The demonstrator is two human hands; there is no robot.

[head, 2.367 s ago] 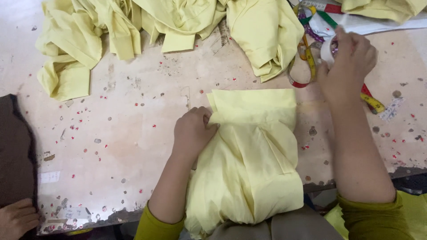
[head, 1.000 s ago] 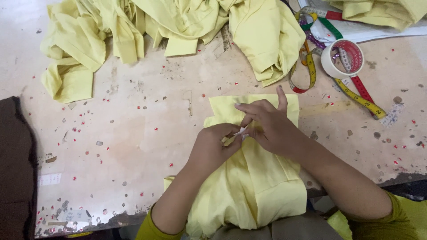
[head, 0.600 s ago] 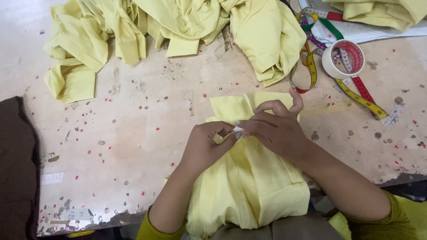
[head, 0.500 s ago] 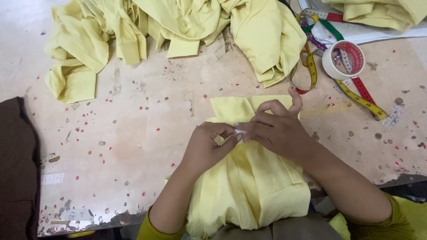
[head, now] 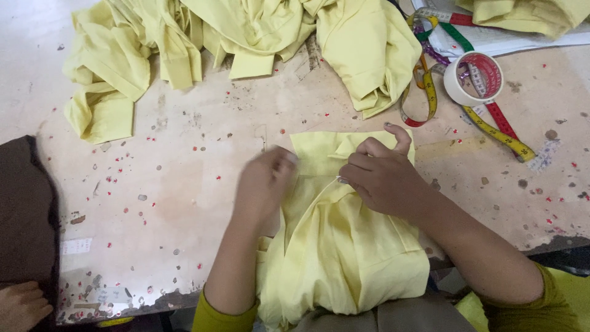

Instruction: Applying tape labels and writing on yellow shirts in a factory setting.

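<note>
Pale yellow garment (head: 344, 258) lies flat at the table's (head: 184, 184) near edge so the right hand (head: 381, 175) pins it, fingers curled and pressed down, while the blurred left hand (head: 264, 184) pinches cloth beside it

Olive-green sleeves pushed up both forearms – bare hands
</note>
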